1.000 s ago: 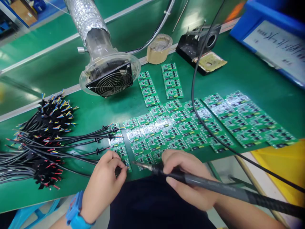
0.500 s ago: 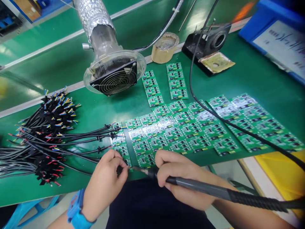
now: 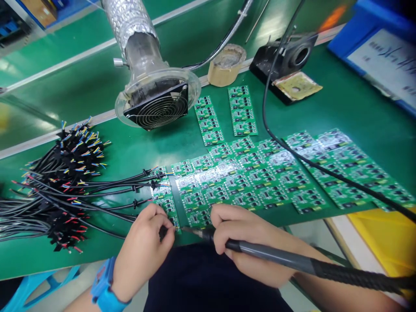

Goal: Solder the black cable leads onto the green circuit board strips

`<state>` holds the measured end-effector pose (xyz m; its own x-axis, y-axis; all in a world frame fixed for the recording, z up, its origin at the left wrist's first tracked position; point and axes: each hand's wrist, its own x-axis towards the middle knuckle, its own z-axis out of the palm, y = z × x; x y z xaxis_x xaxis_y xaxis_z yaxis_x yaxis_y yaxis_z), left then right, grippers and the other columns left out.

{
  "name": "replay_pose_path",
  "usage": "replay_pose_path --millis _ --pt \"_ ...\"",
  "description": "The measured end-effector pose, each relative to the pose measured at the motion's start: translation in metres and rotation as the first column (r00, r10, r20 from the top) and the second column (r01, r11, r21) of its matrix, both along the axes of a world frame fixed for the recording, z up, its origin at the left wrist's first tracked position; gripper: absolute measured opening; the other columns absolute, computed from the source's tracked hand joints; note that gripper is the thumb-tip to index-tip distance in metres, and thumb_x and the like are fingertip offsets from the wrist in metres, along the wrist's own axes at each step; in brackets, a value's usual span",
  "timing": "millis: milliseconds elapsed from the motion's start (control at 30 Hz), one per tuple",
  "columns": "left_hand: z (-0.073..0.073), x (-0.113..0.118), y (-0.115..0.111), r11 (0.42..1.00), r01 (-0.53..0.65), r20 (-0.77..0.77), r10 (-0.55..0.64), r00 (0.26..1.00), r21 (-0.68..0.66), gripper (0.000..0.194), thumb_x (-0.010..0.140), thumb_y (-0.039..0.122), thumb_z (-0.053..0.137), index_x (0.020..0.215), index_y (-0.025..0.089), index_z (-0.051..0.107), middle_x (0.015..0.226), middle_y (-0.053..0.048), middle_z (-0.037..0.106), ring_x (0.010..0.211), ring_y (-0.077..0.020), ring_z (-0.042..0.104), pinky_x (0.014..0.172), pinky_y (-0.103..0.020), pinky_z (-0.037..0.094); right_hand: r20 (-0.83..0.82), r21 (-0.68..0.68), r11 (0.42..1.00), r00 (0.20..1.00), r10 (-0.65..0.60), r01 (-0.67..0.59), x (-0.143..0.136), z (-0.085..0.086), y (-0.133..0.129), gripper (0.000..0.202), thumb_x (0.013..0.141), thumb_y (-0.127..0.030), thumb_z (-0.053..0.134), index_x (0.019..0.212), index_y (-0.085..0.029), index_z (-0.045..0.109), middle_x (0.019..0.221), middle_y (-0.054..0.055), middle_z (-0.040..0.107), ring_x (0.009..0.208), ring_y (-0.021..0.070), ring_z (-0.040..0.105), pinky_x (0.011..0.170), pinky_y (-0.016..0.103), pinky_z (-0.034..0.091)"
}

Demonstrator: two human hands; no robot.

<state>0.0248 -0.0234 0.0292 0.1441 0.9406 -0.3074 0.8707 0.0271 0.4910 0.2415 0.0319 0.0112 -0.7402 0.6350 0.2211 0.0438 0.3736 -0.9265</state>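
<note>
My right hand [image 3: 247,242] grips a black and grey soldering iron [image 3: 276,255], its tip pointing left at the lower end of a narrow green circuit board strip [image 3: 167,201]. At that same end my left hand [image 3: 151,242] is pinched around a black cable end, mostly hidden by the fingers. Several black cables [image 3: 110,185] with thin coloured wires lie across the strip from the left. Right beside it are rows of joined green boards [image 3: 234,180]. A large bundle of black cables [image 3: 78,151] with bared coloured ends lies at the left.
A fume extractor [image 3: 159,106] with a round clear hood hangs over the bench. Behind the boards are a tan round pot [image 3: 226,65] and an iron stand [image 3: 286,65] with a yellow sponge. A blue bin [image 3: 377,52] stands at the right. A black cord [image 3: 268,117] crosses the boards.
The iron's tip has shifted slightly right, away from the strip's end. The black cord over the boards has moved a little to the right. My left hand keeps its pinch.
</note>
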Motion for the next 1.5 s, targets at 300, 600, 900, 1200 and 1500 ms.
replay_pose_path --millis 300,600,900,1200,1500 --pt "0.0 -0.001 0.0 1.0 -0.009 0.006 0.01 1.0 -0.022 0.014 0.081 0.017 0.047 0.071 0.019 0.057 0.083 -0.004 0.052 0.076 -0.0159 0.054 0.066 -0.028 0.047 -0.163 -0.094 0.995 0.985 -0.059 0.044 0.009 -0.01 0.0 0.019 0.067 -0.003 0.046 0.072 -0.019 0.054 0.068 -0.001 0.043 0.056 0.0099 0.046 0.047 0.022 0.035" --pt "0.0 0.0 0.001 0.999 -0.017 0.0 0.017 1.0 -0.028 0.013 0.081 0.017 0.047 0.071 0.019 0.055 0.082 -0.004 0.051 0.076 -0.0158 0.052 0.068 -0.03 0.045 0.003 0.027 1.0 1.0 -0.014 0.014 -0.004 -0.004 -0.004 0.023 0.067 0.001 0.041 0.065 -0.018 0.054 0.067 -0.001 0.042 0.058 0.0092 0.045 0.053 0.022 0.035" --pt "0.0 0.0 0.002 0.998 -0.022 -0.01 0.021 1.0 -0.054 0.013 0.081 0.016 0.046 0.071 0.018 0.055 0.082 -0.004 0.05 0.079 -0.0166 0.052 0.071 -0.031 0.045 0.058 0.152 0.971 0.983 0.175 -0.182 0.0 -0.005 0.006 0.015 0.08 -0.005 0.049 0.076 -0.018 0.055 0.072 -0.002 0.042 0.068 0.0094 0.044 0.062 0.021 0.036" --pt "0.0 0.001 0.001 0.999 -0.023 0.001 0.023 1.0 -0.05 0.013 0.08 0.015 0.047 0.07 0.018 0.055 0.082 -0.003 0.05 0.078 -0.0158 0.052 0.07 -0.03 0.044 0.019 0.132 0.978 0.987 0.159 -0.16 0.005 0.003 0.012 0.02 0.075 0.0 0.046 0.071 -0.019 0.053 0.069 -0.002 0.042 0.064 0.0096 0.045 0.057 0.022 0.035" --pt "-0.001 0.001 0.001 0.994 -0.048 0.011 0.049 0.999 -0.096 0.013 0.081 0.019 0.046 0.073 0.018 0.056 0.085 -0.003 0.048 0.078 -0.0149 0.051 0.072 -0.03 0.044 -0.218 -0.113 0.989 0.968 -0.123 0.101 0.0 -0.016 0.001 0.014 0.068 -0.009 0.046 0.076 -0.019 0.052 0.062 -0.001 0.046 0.054 0.011 0.044 0.049 0.024 0.036"
